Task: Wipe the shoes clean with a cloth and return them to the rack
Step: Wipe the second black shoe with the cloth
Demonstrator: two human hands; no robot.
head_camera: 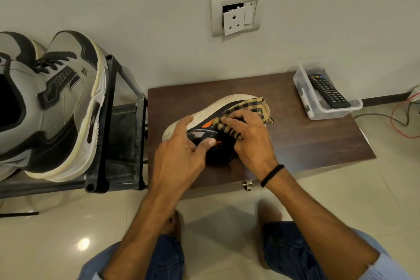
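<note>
So the shoe [205,110] lies on its side, running near-left to far-right. The left hand [181,145] grips its near end, and the right hand [251,141] has its fingers curled on the cloth [248,107] further along.

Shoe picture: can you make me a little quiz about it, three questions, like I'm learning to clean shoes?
1. True or false: the white-soled shoe being wiped lies on the brown board.
2. Which hand holds the checked cloth against it? A) left B) right C) neither
3. Fill in: the remote lies in a clear plastic ____.

Key: 1 true. 2 B: the right hand holds it, while the left hand grips the shoe's other end. 3 box.
</note>
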